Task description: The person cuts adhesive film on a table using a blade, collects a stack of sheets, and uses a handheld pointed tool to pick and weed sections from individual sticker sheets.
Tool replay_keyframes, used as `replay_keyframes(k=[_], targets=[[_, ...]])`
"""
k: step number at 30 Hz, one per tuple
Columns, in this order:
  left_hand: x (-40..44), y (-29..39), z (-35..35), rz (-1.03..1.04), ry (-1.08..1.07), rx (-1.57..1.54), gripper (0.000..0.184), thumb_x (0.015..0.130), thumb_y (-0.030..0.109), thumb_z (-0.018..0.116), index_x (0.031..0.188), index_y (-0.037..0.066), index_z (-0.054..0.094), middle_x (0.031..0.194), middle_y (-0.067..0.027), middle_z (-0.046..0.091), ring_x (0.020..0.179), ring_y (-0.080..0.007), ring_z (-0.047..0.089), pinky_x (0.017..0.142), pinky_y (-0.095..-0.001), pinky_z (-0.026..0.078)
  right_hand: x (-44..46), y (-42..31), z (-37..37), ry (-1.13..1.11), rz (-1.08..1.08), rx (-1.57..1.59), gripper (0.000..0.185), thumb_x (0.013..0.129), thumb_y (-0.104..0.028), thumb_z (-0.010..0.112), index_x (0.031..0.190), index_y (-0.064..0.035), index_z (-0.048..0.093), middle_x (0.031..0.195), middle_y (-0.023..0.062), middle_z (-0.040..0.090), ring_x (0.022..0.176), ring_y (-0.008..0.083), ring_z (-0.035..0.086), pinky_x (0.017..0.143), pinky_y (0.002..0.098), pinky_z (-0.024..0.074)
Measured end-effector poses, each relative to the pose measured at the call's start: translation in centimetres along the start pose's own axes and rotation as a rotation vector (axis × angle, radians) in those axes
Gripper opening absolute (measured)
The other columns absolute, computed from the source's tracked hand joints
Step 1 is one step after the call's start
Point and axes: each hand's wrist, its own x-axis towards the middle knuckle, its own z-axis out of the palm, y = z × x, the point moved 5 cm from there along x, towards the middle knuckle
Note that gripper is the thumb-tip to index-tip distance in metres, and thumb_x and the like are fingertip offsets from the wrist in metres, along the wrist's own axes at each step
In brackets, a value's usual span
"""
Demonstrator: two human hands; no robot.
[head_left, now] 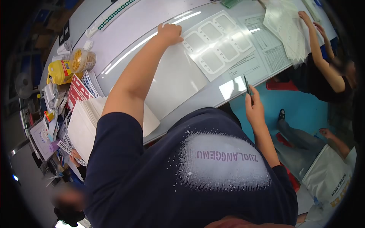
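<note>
My left hand [171, 34] reaches to the far side of the table, its fingers curled at the top corner of a plain pale sheet [173, 81]. What its fingertips hold, if anything, is hidden. Just right of that hand lies a translucent sheet with white rounded frames [218, 43], its left corner close to my thumb. My right hand [255, 106], near the table's front edge, is closed around a thin dark tool [247, 84] that points up. The tool's exact kind is unclear.
Printed papers [268, 45] lie right of the framed sheet, beside a stack of translucent sheets [283, 28] near another person's arms. A yellow jug [60, 72], a round tub [83, 60] and paper stacks [85, 123] stand left. Another person sits at the lower right.
</note>
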Motion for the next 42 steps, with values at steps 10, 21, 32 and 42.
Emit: replay_keyframes(k=[10, 21, 32, 42], targets=[[-12.1, 17.6, 3.3, 0.075, 0.028, -0.209, 0.073, 0.087, 0.046, 0.066, 0.147, 0.012, 0.042, 0.155, -0.0229, 0.028, 0.146, -0.0368, 0.023, 0.118, -0.0526, 0.018, 16.6, 5.7, -8.8, 0.388, -0.193, -0.276, 0.044, 0.093, -0.022, 0.059, 0.133, -0.0051, 0.052, 0.122, 0.023, 0.06, 0.112, 0.041, 0.058, 0.093, 0.0478, 0.0476], [-12.0, 19.8, 3.4, -0.011, -0.024, -0.204, 0.079, 0.084, 0.035, 0.072, 0.151, 0.018, 0.035, 0.16, -0.0201, 0.019, 0.149, -0.0331, 0.016, 0.122, -0.0484, 0.011, 29.0, 3.5, -7.8, 0.22, -0.487, -0.223, 0.047, 0.087, -0.031, 0.065, 0.123, -0.0012, 0.059, 0.115, 0.0227, 0.063, 0.103, 0.0365, 0.062, 0.092, 0.0459, 0.0484], [-12.3, 20.2, 1.8, -0.111, 0.036, -0.287, 0.074, 0.082, 0.032, 0.074, 0.148, 0.02, 0.041, 0.161, -0.0167, 0.02, 0.149, -0.0304, 0.019, 0.121, -0.0521, 0.01, 33.5, -2.9, -8.6, -0.311, -0.328, -0.18, 0.045, 0.083, -0.044, 0.072, 0.093, 0.0002, 0.067, 0.083, 0.0072, 0.068, 0.07, 0.0178, 0.06, 0.066, 0.0338, 0.0489], [-32.1, 1.0, 2.7, -1.273, 0.385, -0.159, 0.087, 0.084, 0.044, 0.071, 0.151, 0.005, 0.03, 0.144, -0.031, 0.042, 0.136, -0.0433, 0.039, 0.11, -0.0507, 0.035, 28.3, -0.6, -11.2, -0.186, -0.315, 0.413, 0.024, 0.092, -0.026, 0.066, 0.109, -0.0094, 0.07, 0.081, 0.004, 0.066, 0.073, 0.0144, 0.06, 0.068, 0.0286, 0.048]])
